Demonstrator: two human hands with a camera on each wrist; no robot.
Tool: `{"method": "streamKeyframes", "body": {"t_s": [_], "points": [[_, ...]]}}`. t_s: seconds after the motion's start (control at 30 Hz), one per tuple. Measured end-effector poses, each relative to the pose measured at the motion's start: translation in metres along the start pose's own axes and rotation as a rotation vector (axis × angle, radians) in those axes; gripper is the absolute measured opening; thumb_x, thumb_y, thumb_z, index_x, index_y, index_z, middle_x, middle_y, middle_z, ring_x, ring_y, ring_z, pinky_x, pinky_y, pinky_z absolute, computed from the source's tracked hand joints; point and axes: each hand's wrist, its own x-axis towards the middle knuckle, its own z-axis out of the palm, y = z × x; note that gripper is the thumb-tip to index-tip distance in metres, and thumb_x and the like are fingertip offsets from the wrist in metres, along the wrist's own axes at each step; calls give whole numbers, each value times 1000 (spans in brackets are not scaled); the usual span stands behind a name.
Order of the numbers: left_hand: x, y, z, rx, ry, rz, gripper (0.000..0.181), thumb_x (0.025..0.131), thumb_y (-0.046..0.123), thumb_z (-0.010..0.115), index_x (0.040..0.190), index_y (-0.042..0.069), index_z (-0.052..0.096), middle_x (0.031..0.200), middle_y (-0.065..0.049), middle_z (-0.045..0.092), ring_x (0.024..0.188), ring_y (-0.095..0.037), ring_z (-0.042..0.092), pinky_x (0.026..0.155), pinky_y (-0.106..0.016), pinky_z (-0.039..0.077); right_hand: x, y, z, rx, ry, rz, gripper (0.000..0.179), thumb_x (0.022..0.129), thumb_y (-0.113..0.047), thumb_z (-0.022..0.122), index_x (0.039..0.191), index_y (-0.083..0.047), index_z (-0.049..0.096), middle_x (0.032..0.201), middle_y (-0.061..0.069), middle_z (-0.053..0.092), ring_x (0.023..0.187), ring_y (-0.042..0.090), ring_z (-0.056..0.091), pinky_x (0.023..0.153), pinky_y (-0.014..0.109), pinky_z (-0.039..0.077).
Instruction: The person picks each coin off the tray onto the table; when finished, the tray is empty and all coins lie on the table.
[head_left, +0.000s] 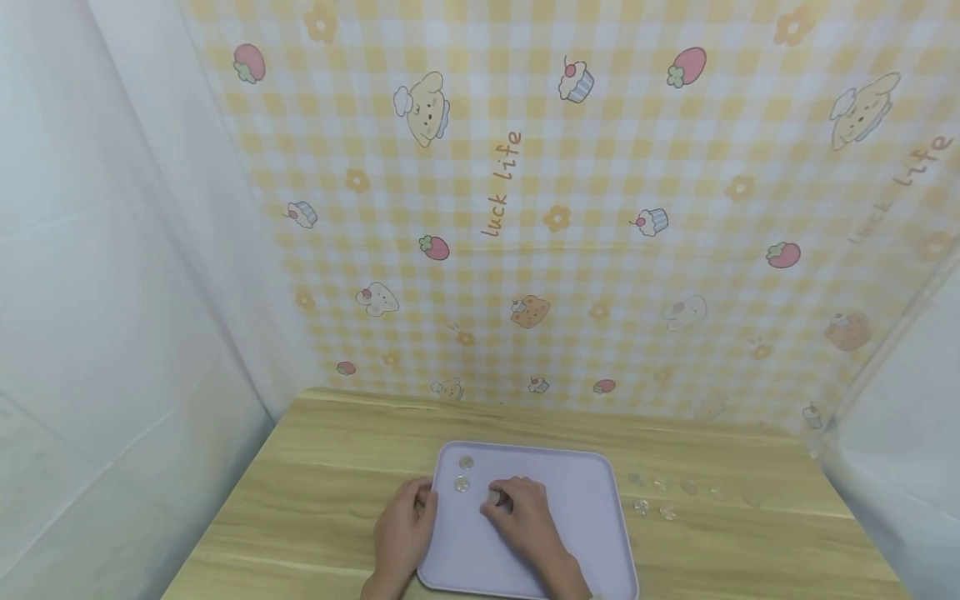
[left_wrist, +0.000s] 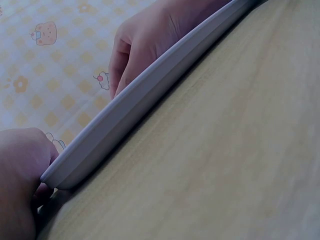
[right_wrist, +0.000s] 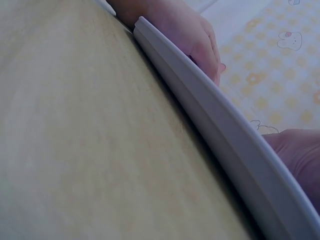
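Note:
A lilac tray [head_left: 585,533] lies on the wooden table. My left hand [head_left: 405,527] grips its left rim, and in the left wrist view the fingers of that left hand [left_wrist: 22,165] wrap the tray's edge. Over the middle of the tray, my right hand [head_left: 525,512] pinches a small clear piece [head_left: 494,497] between thumb and fingers. Two clear, flower-like discs [head_left: 462,484] lie one behind the other near the tray's back left corner. The tray's wall [right_wrist: 215,120] hides the right fingertips in the right wrist view.
Several more clear pieces [head_left: 641,507] are scattered on the table [head_left: 720,550] to the right of the tray. A yellow checked sheet [head_left: 570,275] with cartoon prints hangs behind the table. White walls [head_left: 112,333] stand at both sides.

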Motion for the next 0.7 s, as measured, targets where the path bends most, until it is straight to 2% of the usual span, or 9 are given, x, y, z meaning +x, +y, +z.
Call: {"method": "streamKeyframes", "body": {"t_s": [0.17, 0.3, 0.47, 0.7], "points": [[1, 0, -1, 2, -32, -28, 21, 90, 18, 70, 110, 12, 72, 79, 11, 62, 53, 1, 41, 51, -19, 35, 1, 2, -1, 32, -26, 30, 22, 78, -30, 83, 92, -17, 74, 69, -20, 54, 67, -4, 43, 82, 33, 40], [2, 0, -1, 5, -46, -39, 20, 91, 19, 69, 110, 13, 72, 79, 11, 62, 53, 1, 42, 51, -19, 35, 0, 2, 0, 42, -23, 41, 22, 77, -32, 84, 90, -18, 72, 69, -19, 52, 67, -3, 42, 84, 35, 40], [1, -1, 0, 0, -38, -28, 20, 90, 18, 70, 110, 13, 72, 78, 11, 62, 53, 1, 42, 51, -19, 35, -2, 2, 1, 45, 9, 21, 23, 76, -30, 85, 89, -19, 70, 70, -20, 50, 66, -3, 40, 85, 36, 40], [1, -2, 1, 14, -32, -16, 20, 90, 18, 70, 109, 13, 72, 78, 11, 63, 53, 1, 42, 50, -19, 36, -3, 1, 2, 47, 34, 19, 23, 76, -29, 85, 90, -20, 69, 73, -19, 53, 69, -2, 40, 78, 30, 38]]}}
